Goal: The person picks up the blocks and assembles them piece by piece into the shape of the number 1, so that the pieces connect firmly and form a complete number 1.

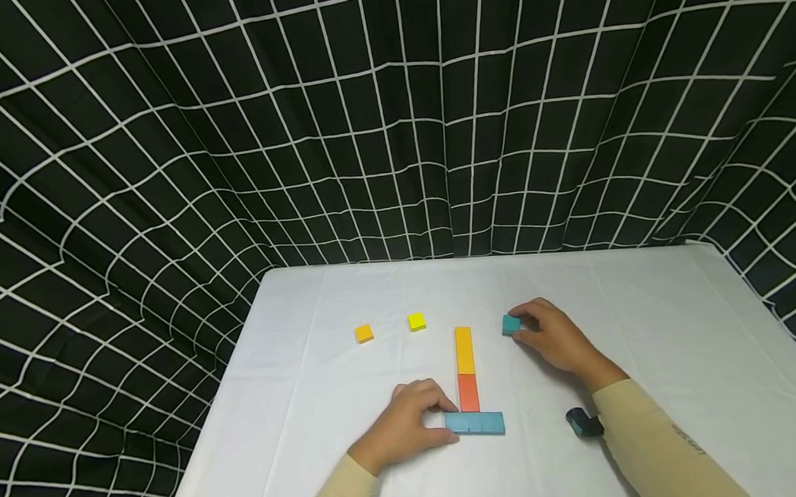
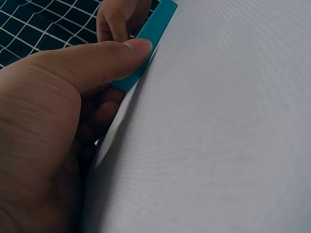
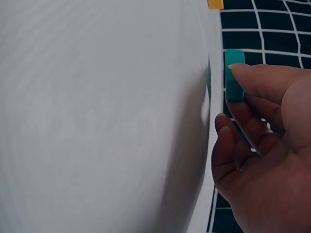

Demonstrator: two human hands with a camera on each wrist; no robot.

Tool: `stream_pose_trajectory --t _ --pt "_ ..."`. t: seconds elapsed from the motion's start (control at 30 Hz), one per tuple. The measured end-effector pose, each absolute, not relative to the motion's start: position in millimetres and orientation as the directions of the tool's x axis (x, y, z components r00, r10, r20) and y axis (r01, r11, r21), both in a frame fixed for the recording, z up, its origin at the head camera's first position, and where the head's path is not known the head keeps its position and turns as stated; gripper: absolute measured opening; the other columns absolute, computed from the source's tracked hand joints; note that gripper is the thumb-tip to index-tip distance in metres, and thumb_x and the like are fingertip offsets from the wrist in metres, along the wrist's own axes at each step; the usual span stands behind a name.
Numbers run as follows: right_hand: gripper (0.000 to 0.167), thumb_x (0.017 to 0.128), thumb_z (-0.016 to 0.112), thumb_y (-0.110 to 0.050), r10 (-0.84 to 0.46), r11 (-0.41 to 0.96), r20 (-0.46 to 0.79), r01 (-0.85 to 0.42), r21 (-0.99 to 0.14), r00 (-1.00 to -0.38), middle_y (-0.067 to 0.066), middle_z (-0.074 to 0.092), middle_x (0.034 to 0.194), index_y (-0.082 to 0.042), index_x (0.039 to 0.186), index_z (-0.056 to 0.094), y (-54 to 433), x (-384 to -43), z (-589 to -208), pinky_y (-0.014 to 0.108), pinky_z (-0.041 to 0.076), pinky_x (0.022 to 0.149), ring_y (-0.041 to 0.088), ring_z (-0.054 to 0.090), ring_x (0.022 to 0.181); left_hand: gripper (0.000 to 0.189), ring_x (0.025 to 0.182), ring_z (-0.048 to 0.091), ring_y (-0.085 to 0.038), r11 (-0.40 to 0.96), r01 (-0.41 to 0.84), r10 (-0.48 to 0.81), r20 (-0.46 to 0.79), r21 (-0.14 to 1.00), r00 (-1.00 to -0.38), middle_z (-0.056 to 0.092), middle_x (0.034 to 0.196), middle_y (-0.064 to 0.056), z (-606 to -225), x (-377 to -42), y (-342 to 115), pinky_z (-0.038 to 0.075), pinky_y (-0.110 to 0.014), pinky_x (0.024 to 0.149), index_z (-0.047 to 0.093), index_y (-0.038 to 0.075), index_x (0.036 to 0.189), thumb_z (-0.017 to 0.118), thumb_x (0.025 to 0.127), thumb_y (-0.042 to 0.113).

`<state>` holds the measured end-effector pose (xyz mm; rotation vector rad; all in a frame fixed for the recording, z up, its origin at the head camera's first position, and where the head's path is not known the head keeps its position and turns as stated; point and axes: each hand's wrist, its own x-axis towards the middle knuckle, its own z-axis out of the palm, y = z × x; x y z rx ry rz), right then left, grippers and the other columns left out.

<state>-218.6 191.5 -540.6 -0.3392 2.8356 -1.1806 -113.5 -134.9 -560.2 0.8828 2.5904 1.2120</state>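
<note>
My left hand (image 1: 409, 423) pinches the left end of a blue rectangular bar (image 1: 475, 424), thumb on the near edge and fingers on the far edge. In the left wrist view the thumb presses along the bar's side (image 2: 158, 24). Beyond the bar, a red-orange block (image 1: 468, 393) and a longer yellow-orange block (image 1: 464, 351) stand end to end in a line, forming an upside-down T with it. To the right of that line, my right hand (image 1: 555, 338) pinches a small teal square block (image 1: 510, 325) between thumb and fingers. A gap separates this block (image 3: 235, 80) from the tabletop's outline in the right wrist view.
A yellow square block (image 1: 417, 322) and an orange square block (image 1: 364, 333) lie on the white-covered table (image 1: 298, 406), left of the line. Black curtains with a white grid (image 1: 390, 127) hang behind and beside the table. Dark wrist devices (image 1: 584, 422) sit by both sleeves.
</note>
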Motion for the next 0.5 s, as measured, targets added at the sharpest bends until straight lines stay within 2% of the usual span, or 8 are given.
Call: stream_pose_trajectory --t 0.5 --pt "0.037 0.098 0.077 -0.004 -0.249 0.685 0.025 -0.194 -0.702 -0.968 0.018 0.064 0.131 -0.001 0.134 0.069 174 -222 -538 0.058 0.048 0.109 0.039 0.062 0.123 0.03 0.103 0.058 0.005 0.5 0.462 0.571 0.121 0.733 -0.812 0.063 0.108 0.025 -562 -114 -135 0.035 -0.034 0.1 0.078 0.028 0.112 0.095 0.088 0.024"
